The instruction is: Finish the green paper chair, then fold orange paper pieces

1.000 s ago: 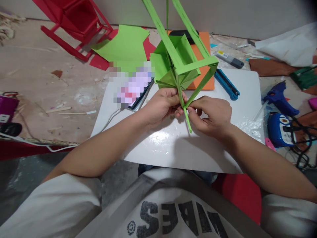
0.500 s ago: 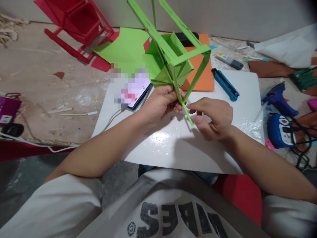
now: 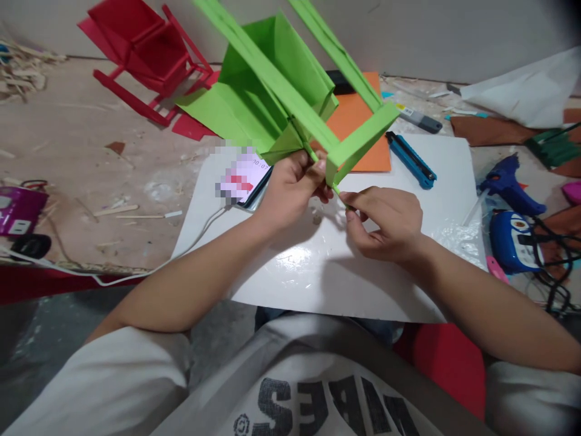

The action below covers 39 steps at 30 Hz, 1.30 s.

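Observation:
A green paper structure (image 3: pixel 272 79), with long folded bars and a box-like part, is tilted above the white board (image 3: pixel 290 266). My left hand (image 3: pixel 297 184) pinches it at its lower part, where a thin green paper stick (image 3: pixel 336 189) passes through the end of a folded bar. The thumb and forefinger of my right hand (image 3: pixel 385 221) are closed on the lower tip of that stick. Most of the stick is covered by my fingers and the bar.
A red paper chair (image 3: pixel 145 54) stands at the back left. A phone (image 3: pixel 247 178) with a white cable lies left of my hands. Orange paper (image 3: pixel 363 121), a blue cutter (image 3: pixel 411 160), a grey cutter (image 3: pixel 420 118) and a blue glue gun (image 3: pixel 512 184) are on the right.
The green structure has turned and shifted left and down at its box part. My right hand has moved slightly left and closed on the stick's tip.

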Tool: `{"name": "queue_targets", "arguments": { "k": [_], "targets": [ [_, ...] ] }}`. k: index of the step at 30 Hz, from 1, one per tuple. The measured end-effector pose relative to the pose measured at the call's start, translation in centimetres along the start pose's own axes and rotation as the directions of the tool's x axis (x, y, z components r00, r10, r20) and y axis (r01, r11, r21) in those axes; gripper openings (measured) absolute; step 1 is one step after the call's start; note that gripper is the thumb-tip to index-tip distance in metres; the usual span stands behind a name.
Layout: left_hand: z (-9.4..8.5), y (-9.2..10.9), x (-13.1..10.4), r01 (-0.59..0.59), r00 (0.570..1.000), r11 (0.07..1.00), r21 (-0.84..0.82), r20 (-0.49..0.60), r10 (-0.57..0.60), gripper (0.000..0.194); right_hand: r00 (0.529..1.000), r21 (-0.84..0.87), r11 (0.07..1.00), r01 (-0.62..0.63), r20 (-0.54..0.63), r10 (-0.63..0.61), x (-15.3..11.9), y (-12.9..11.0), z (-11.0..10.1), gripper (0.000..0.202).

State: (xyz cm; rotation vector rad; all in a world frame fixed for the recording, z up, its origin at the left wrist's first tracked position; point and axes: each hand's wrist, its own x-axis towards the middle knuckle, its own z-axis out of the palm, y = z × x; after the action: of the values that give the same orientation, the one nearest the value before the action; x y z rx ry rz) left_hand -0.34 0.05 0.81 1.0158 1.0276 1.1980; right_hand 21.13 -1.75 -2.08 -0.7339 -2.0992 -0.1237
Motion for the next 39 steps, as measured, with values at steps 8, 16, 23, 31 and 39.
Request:
{"name": "queue_targets", "arguments": {
  "k": [8,16,23,31,39],
  "targets": [
    [-0.4,0.0,-0.3,-0.112,0.992,0.992,0.06,0.062,0.108,0.048,0.998,-0.024,0.998,0.055,-0.023,-0.055,0.1,-0.1,0.4,0.044],
    [0.0,0.5,-0.5,-0.128,0.991,0.988,0.092,0.058,0.123,0.043,0.999,-0.047,0.998,0.047,-0.016,-0.048,0.1,-0.3,0.2,0.036],
    [-0.2,-0.1,-0.3,-0.183,0.982,0.981,0.07,0.063,0.179,0.045,0.994,-0.172,0.98,0.102,0.051,-0.095,0.1,0.0,-0.1,0.029],
    [-0.4,-1.5,0.1,-0.182,0.982,0.983,-0.028,0.054,0.183,0.043,0.978,-0.282,0.942,0.18,0.151,-0.142,0.7,-0.3,-1.0,0.03],
    [-0.3,-1.4,0.1,-0.175,0.979,0.982,-0.065,0.091,0.181,0.054,0.98,-0.284,0.944,0.166,0.152,-0.126,0.7,-0.5,-1.3,0.029]
  ]
}}
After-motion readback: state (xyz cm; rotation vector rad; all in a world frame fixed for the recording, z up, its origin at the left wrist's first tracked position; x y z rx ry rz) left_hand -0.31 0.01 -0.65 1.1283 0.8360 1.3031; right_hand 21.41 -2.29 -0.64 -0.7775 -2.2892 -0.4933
